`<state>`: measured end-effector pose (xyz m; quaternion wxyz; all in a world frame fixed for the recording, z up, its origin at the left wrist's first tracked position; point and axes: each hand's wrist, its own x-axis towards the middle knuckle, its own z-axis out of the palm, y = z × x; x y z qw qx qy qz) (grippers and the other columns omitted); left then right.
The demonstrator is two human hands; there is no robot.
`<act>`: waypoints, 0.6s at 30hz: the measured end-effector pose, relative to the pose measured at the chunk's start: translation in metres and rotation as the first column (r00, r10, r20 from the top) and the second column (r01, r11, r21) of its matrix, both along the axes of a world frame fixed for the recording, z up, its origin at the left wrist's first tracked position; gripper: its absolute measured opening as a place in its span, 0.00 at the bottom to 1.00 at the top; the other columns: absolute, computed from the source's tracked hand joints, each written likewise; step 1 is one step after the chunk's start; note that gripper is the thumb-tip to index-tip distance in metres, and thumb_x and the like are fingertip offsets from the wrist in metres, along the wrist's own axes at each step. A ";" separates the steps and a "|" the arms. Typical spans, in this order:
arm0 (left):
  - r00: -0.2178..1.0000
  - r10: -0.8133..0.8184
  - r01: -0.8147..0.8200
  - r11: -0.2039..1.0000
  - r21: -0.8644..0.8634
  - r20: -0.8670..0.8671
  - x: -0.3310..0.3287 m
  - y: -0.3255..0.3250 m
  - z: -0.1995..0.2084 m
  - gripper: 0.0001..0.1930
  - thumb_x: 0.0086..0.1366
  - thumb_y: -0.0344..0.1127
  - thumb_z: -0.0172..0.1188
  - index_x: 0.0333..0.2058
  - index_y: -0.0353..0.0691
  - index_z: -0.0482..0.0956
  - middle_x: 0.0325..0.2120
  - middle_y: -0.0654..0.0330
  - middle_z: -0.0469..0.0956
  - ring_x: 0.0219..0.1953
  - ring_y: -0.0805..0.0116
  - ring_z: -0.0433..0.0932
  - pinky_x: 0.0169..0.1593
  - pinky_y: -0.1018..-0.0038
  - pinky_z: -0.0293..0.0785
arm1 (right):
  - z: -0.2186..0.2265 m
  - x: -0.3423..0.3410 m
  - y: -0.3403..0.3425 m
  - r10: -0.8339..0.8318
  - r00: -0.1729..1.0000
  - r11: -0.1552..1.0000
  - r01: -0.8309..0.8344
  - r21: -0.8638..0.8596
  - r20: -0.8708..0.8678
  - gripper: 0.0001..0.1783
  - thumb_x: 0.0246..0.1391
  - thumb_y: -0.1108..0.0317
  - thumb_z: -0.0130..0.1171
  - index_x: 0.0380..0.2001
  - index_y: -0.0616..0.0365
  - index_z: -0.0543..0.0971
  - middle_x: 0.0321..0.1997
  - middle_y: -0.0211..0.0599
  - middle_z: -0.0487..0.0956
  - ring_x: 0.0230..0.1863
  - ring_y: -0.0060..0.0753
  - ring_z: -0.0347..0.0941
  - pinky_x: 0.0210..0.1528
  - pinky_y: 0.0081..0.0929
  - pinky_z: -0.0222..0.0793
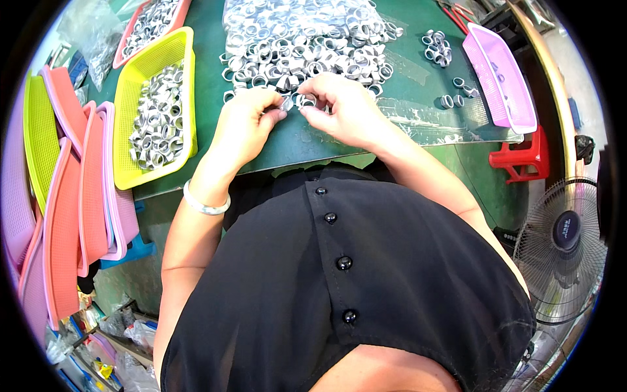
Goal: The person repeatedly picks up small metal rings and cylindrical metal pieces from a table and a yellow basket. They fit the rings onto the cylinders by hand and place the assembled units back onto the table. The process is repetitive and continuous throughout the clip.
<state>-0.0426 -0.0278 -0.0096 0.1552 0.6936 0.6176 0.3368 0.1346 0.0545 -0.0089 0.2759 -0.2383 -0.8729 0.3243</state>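
Note:
My left hand (243,123) is closed, thumb and forefinger pinching a small silver-grey metal ring (287,103). Just to its right, my right hand (347,112) grips another such ring (305,100) between thumb and fingers. The two rings are close together; whether they touch, I cannot tell. Both hands are at the near edge of a large heap of similar rings (307,55), part of it under or in clear plastic at the far side. To the left, a yellow-green basket (121,134) holds many loose rings.
The green table (208,72) carries a red basket (122,51) of rings at far left. On the right lie a few loose rings (436,49) and a purple basket (522,108). Stacked coloured baskets (62,215) stand at left; a red stool (532,157) and fan (562,261) at right.

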 end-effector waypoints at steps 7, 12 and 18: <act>0.667 -0.009 0.015 1.000 -0.002 0.745 0.013 -0.003 -0.004 0.07 0.51 0.23 0.61 0.31 0.34 0.76 0.31 0.63 0.75 0.31 0.78 0.72 0.36 0.82 0.69 | 0.002 0.004 -0.001 0.028 0.957 0.793 -0.197 -0.577 -0.289 0.13 0.49 0.74 0.54 0.40 0.62 0.72 0.33 0.29 0.75 0.33 0.16 0.70 0.36 0.14 0.66; 0.783 -0.070 -0.018 0.991 0.134 0.618 0.017 -0.004 -0.004 0.09 0.51 0.23 0.61 0.33 0.35 0.75 0.32 0.64 0.73 0.32 0.78 0.71 0.37 0.83 0.68 | 0.001 0.007 -0.005 0.021 0.921 0.759 -0.267 -0.594 -0.388 0.14 0.49 0.73 0.54 0.42 0.61 0.71 0.34 0.30 0.76 0.36 0.16 0.70 0.40 0.16 0.65; 0.712 -0.046 -0.021 0.996 0.087 0.701 0.027 -0.005 0.008 0.09 0.55 0.27 0.58 0.36 0.36 0.73 0.29 0.66 0.74 0.31 0.80 0.71 0.34 0.84 0.67 | 0.010 0.008 -0.006 0.030 0.927 0.693 -0.288 -0.661 -0.373 0.11 0.56 0.70 0.46 0.42 0.61 0.68 0.31 0.33 0.75 0.32 0.18 0.71 0.35 0.14 0.65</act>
